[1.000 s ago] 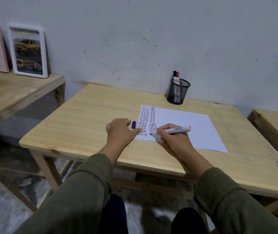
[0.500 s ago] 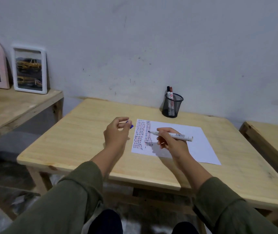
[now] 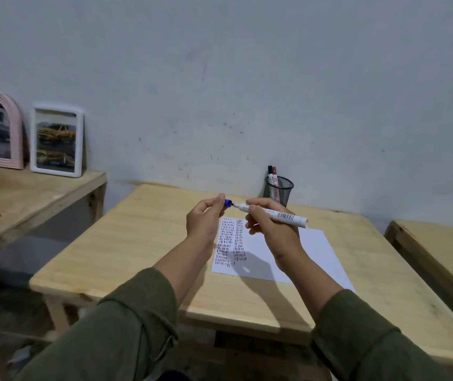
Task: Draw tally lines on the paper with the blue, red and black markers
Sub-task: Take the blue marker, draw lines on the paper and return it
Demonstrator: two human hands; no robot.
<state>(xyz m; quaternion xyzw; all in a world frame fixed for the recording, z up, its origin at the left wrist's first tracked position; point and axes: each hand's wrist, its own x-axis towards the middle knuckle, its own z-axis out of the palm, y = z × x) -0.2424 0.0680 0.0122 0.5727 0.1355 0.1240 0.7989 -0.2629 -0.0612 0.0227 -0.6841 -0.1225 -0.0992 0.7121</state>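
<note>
A person sits at a wooden table, both hands raised above a sheet of paper. The right hand is wrapped around the white barrel of the blue marker, which lies nearly level, its long axis running left to right with the dark tip pointing left. The left hand pinches the small blue cap between thumb and fingertips, its open end facing right. Cap and tip sit on almost one line, just apart, so the capping likely needs only a short straight push together. The paper lies flat below the hands, two columns of tally marks filling its left part. A black mesh cup stands near the wall, well beyond the hands and nearer the right one, holding the red and black markers upright.
</note>
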